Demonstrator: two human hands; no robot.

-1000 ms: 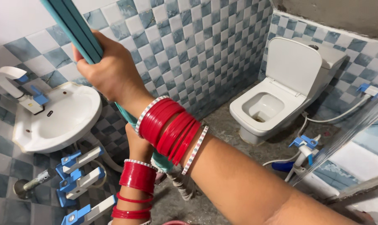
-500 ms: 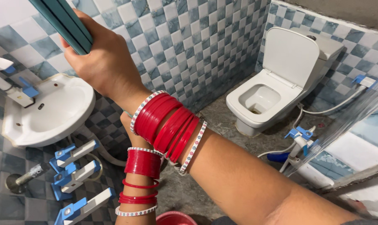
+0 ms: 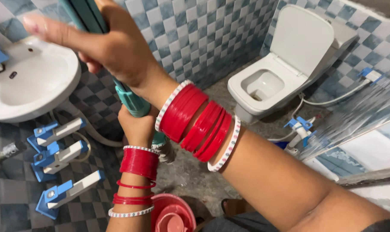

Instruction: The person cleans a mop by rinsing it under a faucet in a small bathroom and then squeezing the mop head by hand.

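Both my hands grip a teal mop handle (image 3: 131, 98) that slants from the top left down to the middle. My right hand (image 3: 113, 45) is closed around it high up, with one finger stretched out to the left. My left hand (image 3: 138, 124) holds the handle lower down, just above the grey stringy mop head (image 3: 167, 151). Both wrists carry stacks of red bangles. The mop head hangs over the grey floor, above a red bucket (image 3: 182, 206).
A white wash basin (image 3: 29, 88) is on the tiled wall at left, with three blue-and-white tap levers (image 3: 57, 134) below it. A white toilet (image 3: 268, 81) with its lid up stands at the back right. A blue tap with a hose (image 3: 296, 127) is near it.
The view has tilted down and the red bucket has come into sight at the bottom. My right hand now sits lower in the picture, with a finger stretched out; both hands still grip the handle.
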